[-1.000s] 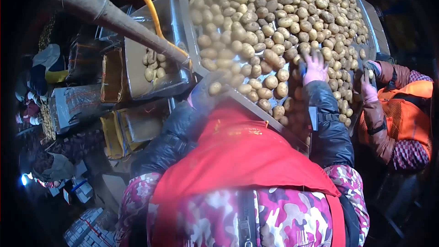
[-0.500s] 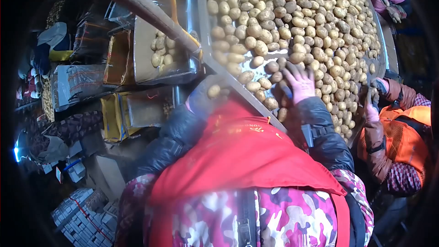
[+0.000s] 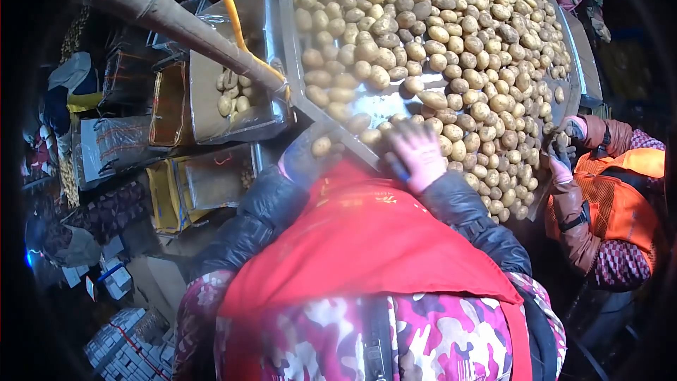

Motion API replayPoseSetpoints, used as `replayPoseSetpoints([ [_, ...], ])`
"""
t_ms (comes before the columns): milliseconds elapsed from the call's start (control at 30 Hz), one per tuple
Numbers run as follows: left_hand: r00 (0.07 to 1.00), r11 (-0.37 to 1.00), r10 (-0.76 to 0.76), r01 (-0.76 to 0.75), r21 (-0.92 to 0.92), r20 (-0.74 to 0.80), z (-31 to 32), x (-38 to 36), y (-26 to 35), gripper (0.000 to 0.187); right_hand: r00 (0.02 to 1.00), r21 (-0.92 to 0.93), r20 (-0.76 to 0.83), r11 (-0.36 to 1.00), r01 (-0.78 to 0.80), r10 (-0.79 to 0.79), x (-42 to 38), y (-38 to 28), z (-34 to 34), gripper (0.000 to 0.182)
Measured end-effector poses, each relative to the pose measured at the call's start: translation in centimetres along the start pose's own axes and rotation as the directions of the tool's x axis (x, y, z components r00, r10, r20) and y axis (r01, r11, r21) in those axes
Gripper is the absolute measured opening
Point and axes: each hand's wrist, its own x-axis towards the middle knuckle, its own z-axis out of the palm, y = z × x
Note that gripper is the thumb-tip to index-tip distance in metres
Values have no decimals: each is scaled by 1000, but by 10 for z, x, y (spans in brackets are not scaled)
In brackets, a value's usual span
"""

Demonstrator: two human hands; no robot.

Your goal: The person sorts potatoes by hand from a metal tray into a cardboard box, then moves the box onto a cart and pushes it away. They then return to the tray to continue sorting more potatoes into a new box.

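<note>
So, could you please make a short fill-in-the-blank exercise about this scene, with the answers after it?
1. The right hand wears a ____ glove and rests on the potatoes.
2. The left hand holds one ____.
3. A ____ hose runs above the tray.
4. The co-worker on the right wears an ____ vest.

Answers: pink; potato; yellow; orange

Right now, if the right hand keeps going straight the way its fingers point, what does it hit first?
The right hand points up-table, fingers spread over the potatoes. Going straight on it would likely meet the potatoes just past its fingertips, near the bare patch of the sorting table. Depth is unclear.
</note>
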Motion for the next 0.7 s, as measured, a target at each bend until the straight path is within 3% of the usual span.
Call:
replayPoseSetpoints([
  [67, 996, 993, 73, -77, 91, 42, 1, -1, -2, 40, 979, 75, 145, 988, 135, -145, 8, -4, -6, 46],
  [133, 967, 905, 212, -250, 345, 144, -9, 0, -9, 40, 988, 109, 147, 993, 35, -51, -3, 21, 1, 47],
  [167, 952, 849, 253, -305, 432, 174, -17, 2, -12, 40, 984, 52, 176, 998, -25, 16, 0, 15, -33, 54],
  [200, 957, 835, 254, -292, 466, 143, -32, 3, -18, 39, 977, -40, 215, 999, -10, 18, -22, 56, -9, 55],
  [267, 981, 913, 193, -188, 361, 24, -48, 6, -24, 39, 986, -118, 162, 993, -24, 43, -32, 74, -23, 52],
  [333, 995, 999, 22, -18, 41, -101, -54, 11, -26, 39, 992, -183, 45, 977, -109, 119, -32, 94, -20, 48],
  [367, 994, 975, 98, -87, 205, -42, -51, 12, -26, 38, 983, -206, -7, 961, -182, 185, -20, 97, -23, 49],
  [400, 985, 919, 173, -168, 356, 18, -48, 13, -26, 38, 979, -193, -139, 965, -177, 152, -4, 102, -21, 46],
  [433, 991, 962, 128, -115, 248, -36, -14, 6, -14, 38, 981, -161, -155, 977, -141, 116, 21, 102, -23, 47],
  [533, 993, 991, 75, -65, 114, -92, -6, 6, -14, 42, 981, -79, -196, 997, -11, -5, 114, 81, -30, 55],
  [600, 989, 973, 100, -74, 220, -106, -28, 10, -21, 44, 966, -103, -248, 993, 48, -73, 165, 76, -20, 56],
  [700, 960, 819, 278, -259, 511, 42, -62, 16, -32, 44, 946, -80, -307, 987, -136, 106, 208, 77, 21, 53],
])
